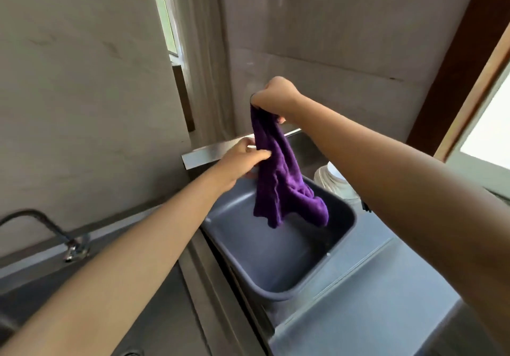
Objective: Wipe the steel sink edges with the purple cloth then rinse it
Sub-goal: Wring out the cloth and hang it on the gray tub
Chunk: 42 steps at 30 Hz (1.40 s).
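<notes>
While the right hand (pixel 276 93) is clenched around the top of the purple cloth (pixel 278 187), holding it high in front of the wall, the left hand (pixel 245 156) pinches a fold partway down its length. The two grips look meant to draw the bunched fabric out straight, probably so it can be shaken open or refolded into a usable wiping pad. The cloth hangs in a loose twist, its lower end dangling above, perhaps just inside, the grey plastic tub (pixel 352 225); keeping it there means any drips would fall into the tub and not onto the steel. I cannot tell whether the cloth is wet.

The tub stands on the steel desk (pixel 380 278), beside the raised steel ridge (pixel 209 286) that borders the sink (pixel 165 314) at the lower left. A curved tap (pixel 47 223) rises behind that sink, well apart from both hands, so rinsing would call for carrying the cloth across. A white object (pixel 336 181) lies just beyond the tub, partly hidden by the right forearm. Wiping of the edges does not appear to be under way.
</notes>
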Each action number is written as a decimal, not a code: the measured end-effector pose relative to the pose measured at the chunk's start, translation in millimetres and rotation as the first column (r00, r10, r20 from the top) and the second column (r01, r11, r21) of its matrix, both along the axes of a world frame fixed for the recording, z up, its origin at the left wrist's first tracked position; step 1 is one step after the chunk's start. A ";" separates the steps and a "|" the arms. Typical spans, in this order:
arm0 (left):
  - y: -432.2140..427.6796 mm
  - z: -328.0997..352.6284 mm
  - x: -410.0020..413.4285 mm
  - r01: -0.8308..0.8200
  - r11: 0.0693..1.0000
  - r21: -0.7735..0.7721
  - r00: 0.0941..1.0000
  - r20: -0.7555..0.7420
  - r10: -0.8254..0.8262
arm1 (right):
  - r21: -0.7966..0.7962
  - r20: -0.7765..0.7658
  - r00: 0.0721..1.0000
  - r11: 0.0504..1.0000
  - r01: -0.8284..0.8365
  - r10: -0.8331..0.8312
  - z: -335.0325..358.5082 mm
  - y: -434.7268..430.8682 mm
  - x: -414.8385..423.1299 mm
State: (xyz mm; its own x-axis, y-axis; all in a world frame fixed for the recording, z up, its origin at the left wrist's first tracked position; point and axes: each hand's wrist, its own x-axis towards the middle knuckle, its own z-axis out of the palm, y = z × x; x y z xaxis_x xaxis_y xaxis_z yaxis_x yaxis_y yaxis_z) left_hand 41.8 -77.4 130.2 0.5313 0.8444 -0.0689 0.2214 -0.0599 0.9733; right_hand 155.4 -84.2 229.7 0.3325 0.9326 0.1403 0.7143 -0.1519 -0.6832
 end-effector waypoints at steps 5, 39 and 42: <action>3.6 -19.3 6.7 -0.160 0.956 0.244 0.976 -0.107 0.191 | -0.005 0.050 0.998 0.999 -0.033 0.033 0.9 9.6 19.1; 46.5 -20.4 -85.1 -0.413 0.905 -0.100 0.907 -0.134 0.399 | -0.240 -0.078 0.988 0.959 -0.152 0.137 -89.9 39.1 114.9; 37.4 -17.0 -53.9 -0.373 0.895 -0.247 0.928 -0.124 0.352 | -0.303 -0.253 0.959 0.931 -0.203 0.127 -91.7 38.7 93.3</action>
